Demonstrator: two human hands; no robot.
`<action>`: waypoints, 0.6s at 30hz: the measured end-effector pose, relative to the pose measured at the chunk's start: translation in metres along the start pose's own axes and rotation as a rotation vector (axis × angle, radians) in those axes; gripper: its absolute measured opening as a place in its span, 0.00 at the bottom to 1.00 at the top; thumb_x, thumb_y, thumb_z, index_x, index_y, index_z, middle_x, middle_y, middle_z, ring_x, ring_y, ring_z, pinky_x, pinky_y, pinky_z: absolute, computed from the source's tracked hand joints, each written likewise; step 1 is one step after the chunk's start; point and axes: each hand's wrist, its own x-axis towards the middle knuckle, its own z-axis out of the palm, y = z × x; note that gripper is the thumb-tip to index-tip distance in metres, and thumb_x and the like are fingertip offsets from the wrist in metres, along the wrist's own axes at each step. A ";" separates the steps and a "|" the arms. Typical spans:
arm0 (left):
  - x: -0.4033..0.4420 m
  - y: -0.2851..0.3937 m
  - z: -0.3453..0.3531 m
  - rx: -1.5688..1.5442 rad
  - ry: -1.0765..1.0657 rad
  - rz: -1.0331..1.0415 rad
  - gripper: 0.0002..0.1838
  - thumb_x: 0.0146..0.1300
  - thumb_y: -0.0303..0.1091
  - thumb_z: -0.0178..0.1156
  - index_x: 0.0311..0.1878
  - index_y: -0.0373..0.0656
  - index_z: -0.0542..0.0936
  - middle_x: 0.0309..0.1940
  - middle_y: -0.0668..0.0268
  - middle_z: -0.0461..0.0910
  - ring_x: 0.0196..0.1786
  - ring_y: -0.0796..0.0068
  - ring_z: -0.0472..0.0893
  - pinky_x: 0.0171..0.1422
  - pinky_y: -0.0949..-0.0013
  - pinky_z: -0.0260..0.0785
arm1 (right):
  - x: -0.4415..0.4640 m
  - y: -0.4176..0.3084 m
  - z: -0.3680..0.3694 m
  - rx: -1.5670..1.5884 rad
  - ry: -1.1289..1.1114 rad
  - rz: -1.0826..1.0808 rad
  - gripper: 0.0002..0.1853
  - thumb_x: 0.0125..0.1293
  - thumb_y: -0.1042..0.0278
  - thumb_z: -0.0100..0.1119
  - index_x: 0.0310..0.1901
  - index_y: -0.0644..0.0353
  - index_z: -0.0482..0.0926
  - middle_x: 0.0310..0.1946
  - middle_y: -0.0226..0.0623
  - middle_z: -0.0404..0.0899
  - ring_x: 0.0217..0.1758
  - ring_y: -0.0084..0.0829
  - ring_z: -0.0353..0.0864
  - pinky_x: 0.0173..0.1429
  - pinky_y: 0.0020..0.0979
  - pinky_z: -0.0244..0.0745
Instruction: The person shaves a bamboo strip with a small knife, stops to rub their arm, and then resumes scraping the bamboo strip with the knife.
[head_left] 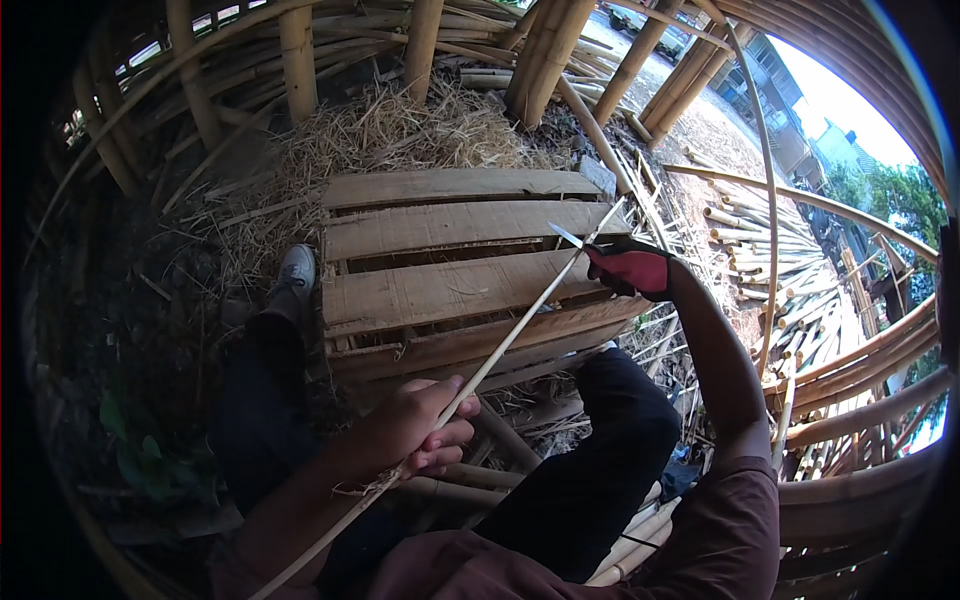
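Observation:
A long, thin pale bamboo strip (520,327) runs diagonally from the bottom left up over a slatted wooden crate (430,290). My left hand (432,425), bare, is closed around the strip in front of the crate's near side. On the crate's right side my right hand (634,269), in a red and black glove, is closed on a knife. The knife blade (566,235) points up and left, against or very near the strip close to its far end. The knife's handle is hidden in the glove.
Straw and shavings (400,130) lie behind the crate. Upright bamboo poles (298,65) stand beyond. Cut bamboo pieces (790,270) are stacked at the right, near a curved bamboo frame (850,400). My shoe (298,268) is left of the crate.

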 end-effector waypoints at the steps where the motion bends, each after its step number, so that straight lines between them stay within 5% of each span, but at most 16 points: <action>1: 0.002 -0.002 0.000 0.009 0.004 0.015 0.18 0.78 0.49 0.37 0.35 0.48 0.64 0.13 0.78 0.57 0.10 0.89 0.55 0.09 0.83 0.46 | 0.002 0.000 -0.001 0.000 0.000 -0.004 0.27 0.71 0.37 0.54 0.38 0.58 0.81 0.23 0.21 0.71 0.22 0.15 0.65 0.27 0.22 0.60; 9: 0.002 0.000 -0.001 -0.023 -0.004 -0.002 0.17 0.79 0.48 0.37 0.36 0.48 0.64 0.13 0.78 0.57 0.10 0.89 0.56 0.11 0.83 0.45 | 0.016 -0.004 -0.002 -0.092 0.160 0.106 0.08 0.64 0.60 0.63 0.39 0.53 0.84 0.21 0.23 0.73 0.22 0.17 0.67 0.26 0.26 0.62; 15: 0.003 -0.002 -0.003 -0.005 -0.007 0.009 0.17 0.79 0.47 0.38 0.36 0.47 0.64 0.13 0.78 0.58 0.10 0.89 0.56 0.11 0.84 0.46 | 0.037 0.026 0.002 -0.137 0.380 -0.050 0.07 0.62 0.63 0.65 0.37 0.54 0.85 0.20 0.26 0.74 0.23 0.22 0.72 0.28 0.31 0.65; 18: 0.002 -0.001 -0.001 0.003 -0.002 0.012 0.17 0.79 0.47 0.38 0.36 0.47 0.64 0.13 0.77 0.58 0.10 0.89 0.56 0.11 0.84 0.46 | 0.031 0.020 0.002 -0.058 0.295 -0.011 0.09 0.64 0.62 0.64 0.41 0.56 0.84 0.20 0.25 0.73 0.22 0.19 0.71 0.27 0.28 0.65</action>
